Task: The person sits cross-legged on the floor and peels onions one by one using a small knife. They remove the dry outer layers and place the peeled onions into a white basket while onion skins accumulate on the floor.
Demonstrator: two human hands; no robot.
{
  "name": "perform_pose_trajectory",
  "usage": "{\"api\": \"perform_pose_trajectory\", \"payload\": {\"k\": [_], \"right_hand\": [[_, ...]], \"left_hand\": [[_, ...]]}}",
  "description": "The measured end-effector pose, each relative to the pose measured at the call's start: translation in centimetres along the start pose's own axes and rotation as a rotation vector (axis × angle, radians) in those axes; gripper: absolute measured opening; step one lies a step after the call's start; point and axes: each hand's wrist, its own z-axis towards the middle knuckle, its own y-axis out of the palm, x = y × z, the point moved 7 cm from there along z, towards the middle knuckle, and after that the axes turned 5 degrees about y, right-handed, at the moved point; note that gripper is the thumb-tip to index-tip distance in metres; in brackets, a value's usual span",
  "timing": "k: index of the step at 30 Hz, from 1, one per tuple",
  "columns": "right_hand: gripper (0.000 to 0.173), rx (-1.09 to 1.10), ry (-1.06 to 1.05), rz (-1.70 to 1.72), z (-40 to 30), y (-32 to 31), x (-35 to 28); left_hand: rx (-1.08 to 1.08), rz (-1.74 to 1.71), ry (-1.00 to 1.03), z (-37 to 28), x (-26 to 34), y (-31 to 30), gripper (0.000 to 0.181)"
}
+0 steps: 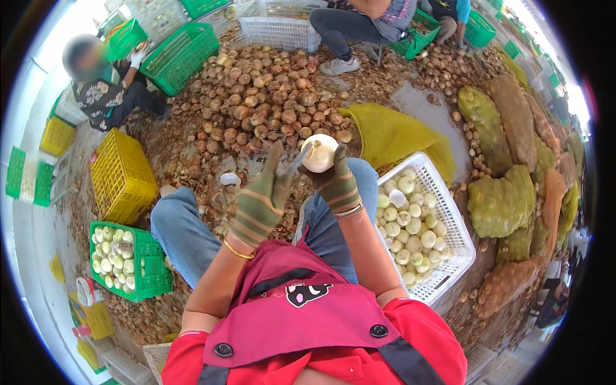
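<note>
Both hands wear green gloves with tan stripes. My right hand [335, 185] grips a pale peeled onion [320, 154], with a dry brown tuft showing on its upper face. In my left hand [260, 204] is a knife [297, 161], its blurred blade pointing up towards the onion's left side. Whether the blade touches the onion I cannot tell. Beyond my hands lies a large heap of brown unpeeled onions [269, 96]. A white plastic crate [455, 260] of peeled onions [414, 231] stands close by my right leg.
At left are a yellow crate [122, 178] and a green crate [154, 274] of peeled onions. Loose skins [183, 168] cover the floor. A yellow mesh sack [394, 134] lies flat; filled sacks [500, 202] line the right. A seated person [108, 91] and others are beyond.
</note>
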Motion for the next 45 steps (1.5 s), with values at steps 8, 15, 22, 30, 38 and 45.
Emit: {"api": "perform_pose_trajectory", "payload": {"k": [8, 15, 22, 30, 38, 45], "right_hand": [[0.056, 0.108, -0.085, -0.341, 0.2, 2.8, 3.1], [0.053, 0.135, -0.272, -0.664, 0.2, 5.5, 5.5], [0.039, 0.204, -0.069, -0.635, 2.2, 4.0, 7.9], [0.043, 0.058, 0.036, -0.738, 3.1, 4.9, 8.7], [0.046, 0.07, -0.176, -0.863, 3.8, 4.5, 9.8], [0.072, 0.195, 0.078, -0.428, 4.2, 1.6, 11.6]], "left_hand": [[0.001, -0.031, -0.124, -2.7, -2.0, 0.9, 0.055], [-0.016, 0.035, -0.31, -3.3, -5.3, -0.4, 0.052], [0.007, -0.061, -0.248, -3.5, -7.7, -2.3, 0.048], [-0.086, 0.164, -0.241, -4.0, -8.6, -3.7, 0.042], [0.239, -0.221, -0.216, -4.4, -11.4, -3.1, 0.039], [0.077, -0.243, -0.838, -7.0, -22.5, -5.5, 0.056]]}}
